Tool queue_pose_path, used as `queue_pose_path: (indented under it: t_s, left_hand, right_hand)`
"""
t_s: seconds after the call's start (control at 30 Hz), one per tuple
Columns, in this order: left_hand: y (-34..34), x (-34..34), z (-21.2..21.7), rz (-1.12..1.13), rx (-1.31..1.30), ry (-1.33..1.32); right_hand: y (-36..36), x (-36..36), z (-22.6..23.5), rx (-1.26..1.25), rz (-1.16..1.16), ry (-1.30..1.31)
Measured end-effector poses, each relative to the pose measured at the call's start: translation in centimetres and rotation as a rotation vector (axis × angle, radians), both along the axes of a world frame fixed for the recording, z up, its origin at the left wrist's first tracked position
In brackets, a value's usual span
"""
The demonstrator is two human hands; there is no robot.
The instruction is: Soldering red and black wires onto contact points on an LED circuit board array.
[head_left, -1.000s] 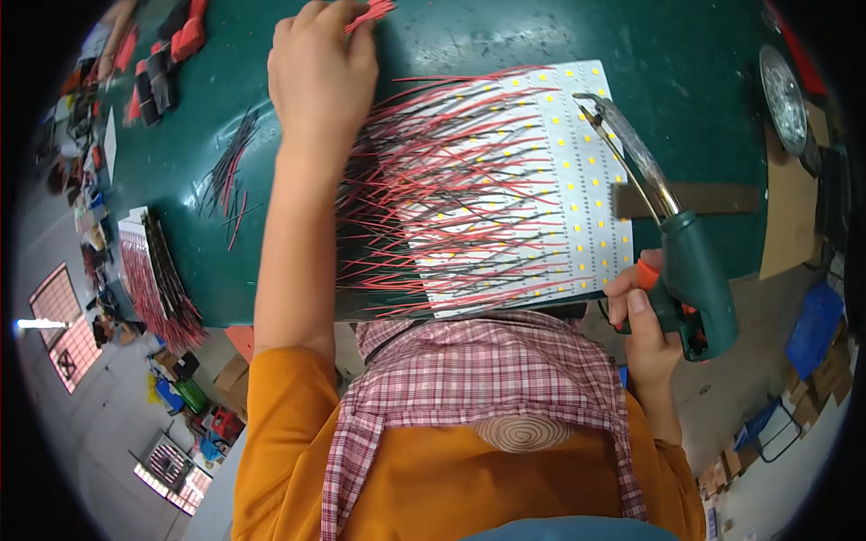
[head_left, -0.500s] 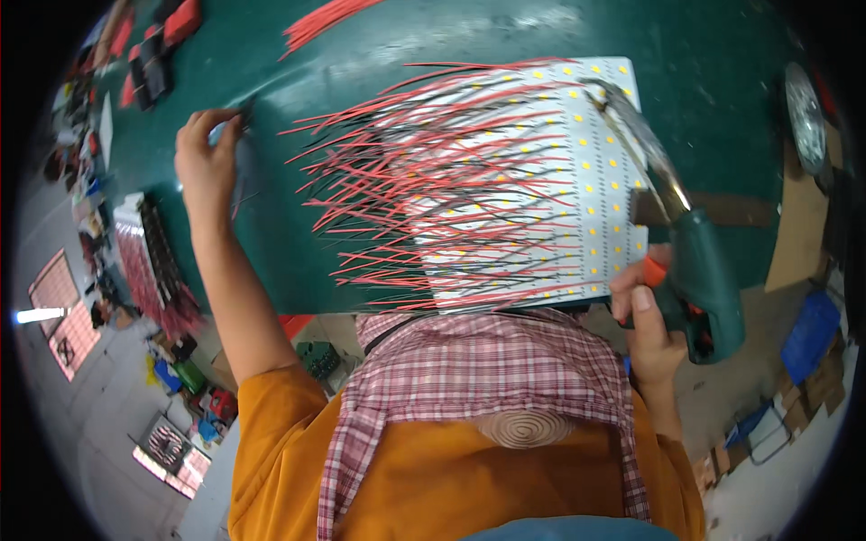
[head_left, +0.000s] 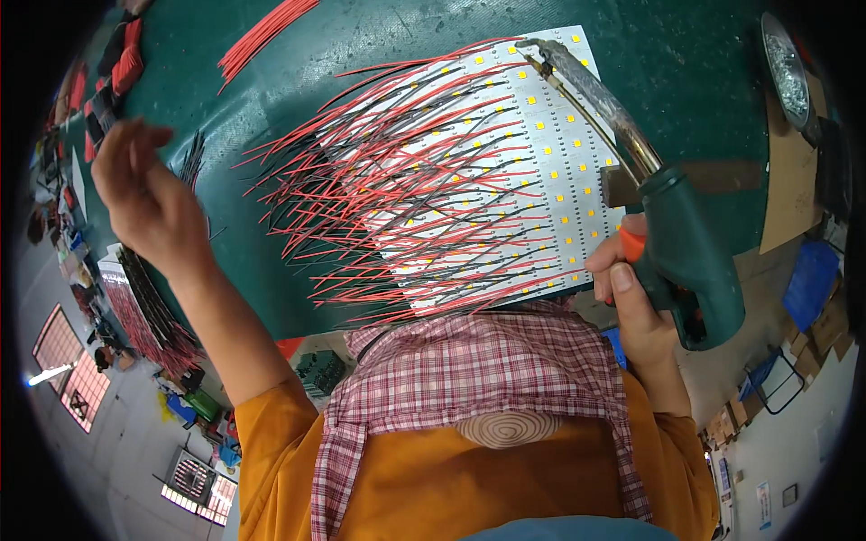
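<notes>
My right hand (head_left: 636,288) is wrapped round the grip of a green soldering gun (head_left: 695,252), fingers by its orange trigger. The gun's metal barrel slants up and left, its dark tip over the far edge of a white LED board (head_left: 577,135) with yellow chips; whether they touch I cannot tell. Rows of red and black wires (head_left: 406,189) lie over the board, their loose ends fanning left. My left hand (head_left: 149,194) is raised left of the board, slightly blurred, fingers loosely bent and apart, with nothing visible in it. Beside it lies a bunch of black wires (head_left: 191,162).
A bundle of red wires (head_left: 266,36) lies at the far side of the green table (head_left: 686,81). More red and black bundles (head_left: 122,68) are at the far left. Wired strips (head_left: 144,311) hang at the left edge. A metal dish (head_left: 785,72) rests at the right.
My left hand has moved left, away from the black wires, and its fingers have loosened. The view has shifted; the soldering gun's tip stays near the board's far edge.
</notes>
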State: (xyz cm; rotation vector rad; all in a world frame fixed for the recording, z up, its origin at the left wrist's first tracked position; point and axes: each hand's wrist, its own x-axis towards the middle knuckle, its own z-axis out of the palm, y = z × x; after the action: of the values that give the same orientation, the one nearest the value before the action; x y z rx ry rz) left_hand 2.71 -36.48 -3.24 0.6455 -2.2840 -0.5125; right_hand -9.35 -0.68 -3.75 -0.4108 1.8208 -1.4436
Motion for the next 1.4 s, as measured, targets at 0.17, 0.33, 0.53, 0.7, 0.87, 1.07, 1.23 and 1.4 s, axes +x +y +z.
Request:
queue_pose_path:
  t_s: [0.17,0.33,0.53,0.7,0.87,1.07,1.23,1.4]
  left_hand:
    - [7.9,-6.3,-0.9,-0.443,-0.074,-0.220]
    - [11.4,-8.8,-0.7,-0.400,0.262,-0.229]
    - [13.4,-8.8,-0.9,-0.391,0.235,-0.215]
    - [13.7,-9.1,-1.7,-0.348,0.280,-0.223]
    - [14.0,-9.5,-2.1,-0.335,0.252,-0.221]
    - [13.9,-9.3,-2.2,-0.320,0.235,-0.239]
    - [13.9,-9.5,-2.2,-0.332,0.175,-0.230]
    - [13.7,-9.5,-2.3,-0.329,0.162,-0.239]
  right_hand:
    - [-0.8,-0.1,0.5,-0.004,0.019,0.069]
    - [-0.3,-0.1,1.7,0.126,-0.044,-0.076]
    - [1.2,0.0,3.1,0.074,-0.049,-0.060]
    - [1.3,-0.3,2.7,0.045,-0.018,-0.018]
    - [1.2,-0.2,2.6,0.066,-0.045,-0.024]
    - [1.3,-0.1,2.6,0.133,0.004,0.067]
    - [1.5,-0.3,2.5,0.203,0.069,0.059]
    - [1.4,-0.2,2.6,0.172,0.060,0.067]
